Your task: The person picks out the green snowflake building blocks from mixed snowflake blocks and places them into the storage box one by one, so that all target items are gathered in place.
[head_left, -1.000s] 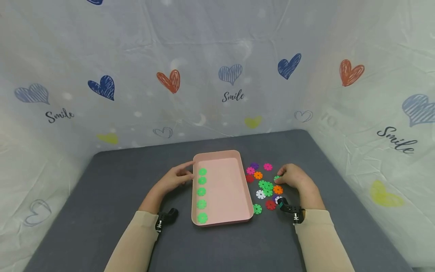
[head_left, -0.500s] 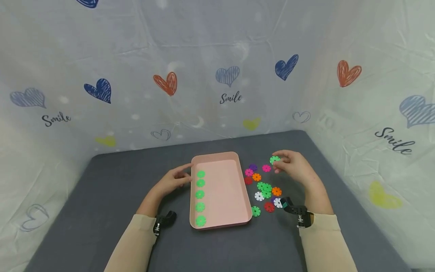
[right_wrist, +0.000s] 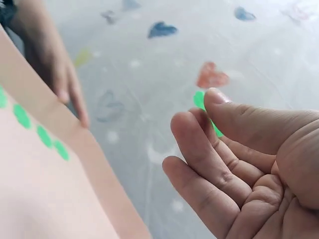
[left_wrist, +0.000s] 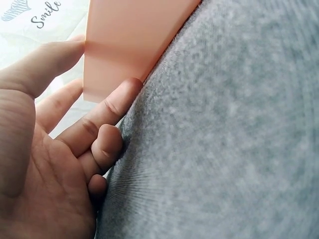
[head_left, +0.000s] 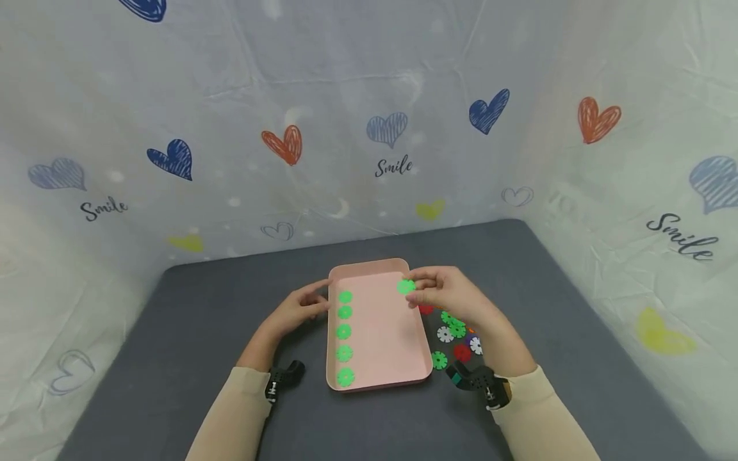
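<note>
A green flower-shaped disc (head_left: 406, 286) with a notched edge is pinched between the thumb and fingers of my right hand (head_left: 452, 296), above the far right part of a pink tray (head_left: 380, 333). In the right wrist view, the same disc (right_wrist: 199, 99) is mostly hidden by the thumb. Along the tray's left side lie several green discs (head_left: 344, 331) in a column. My left hand (head_left: 294, 314) touches the tray's left side with extended fingers. From the left wrist view, fingertips (left_wrist: 132, 87) rest against the tray's outer wall (left_wrist: 119, 55).
Right of the tray lie loose discs, partly hidden under my right arm: green (head_left: 439, 360), white (head_left: 445, 334), red (head_left: 462, 352) and others. The dark grey table (head_left: 230, 282) meets a cloth backdrop (head_left: 323, 179) printed with hearts.
My right hand has lifted a green disc from the loose pile and carried it left over the tray. My left hand stays at the tray's left side.
</note>
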A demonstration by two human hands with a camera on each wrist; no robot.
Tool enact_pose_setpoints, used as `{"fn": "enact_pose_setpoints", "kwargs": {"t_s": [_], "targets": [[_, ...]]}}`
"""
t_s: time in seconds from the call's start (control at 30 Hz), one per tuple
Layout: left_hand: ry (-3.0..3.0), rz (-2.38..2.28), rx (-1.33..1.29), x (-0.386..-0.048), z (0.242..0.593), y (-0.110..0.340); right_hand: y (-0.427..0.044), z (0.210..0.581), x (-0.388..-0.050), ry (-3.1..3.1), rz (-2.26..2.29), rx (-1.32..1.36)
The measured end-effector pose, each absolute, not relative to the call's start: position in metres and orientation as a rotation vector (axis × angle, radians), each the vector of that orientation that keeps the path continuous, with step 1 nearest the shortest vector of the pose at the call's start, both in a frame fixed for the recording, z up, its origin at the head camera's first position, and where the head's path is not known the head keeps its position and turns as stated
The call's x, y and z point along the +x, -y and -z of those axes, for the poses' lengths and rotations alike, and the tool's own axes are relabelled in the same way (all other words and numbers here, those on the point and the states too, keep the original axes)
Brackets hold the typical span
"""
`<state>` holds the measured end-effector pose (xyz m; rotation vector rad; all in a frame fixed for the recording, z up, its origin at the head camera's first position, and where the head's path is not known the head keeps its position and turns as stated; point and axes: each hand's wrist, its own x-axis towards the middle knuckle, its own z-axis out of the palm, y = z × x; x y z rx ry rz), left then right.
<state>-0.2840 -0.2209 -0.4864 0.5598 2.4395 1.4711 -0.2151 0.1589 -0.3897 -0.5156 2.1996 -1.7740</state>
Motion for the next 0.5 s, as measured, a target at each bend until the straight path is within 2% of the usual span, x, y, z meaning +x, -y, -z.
{"fn": "enact_pose_setpoints", "kwargs": {"t_s": [0.3,0.5], "targets": [[-2.453,-1.469,0.529,-0.281,0.486,0.219,-0.092,0.418,-0.195,-2.264,1.268,-0.772],[-2.442,-1.487,0.513,-0.279,0.486,0.218,-0.068,0.439,-0.183,-2.425,0.906,-0.937]]}}
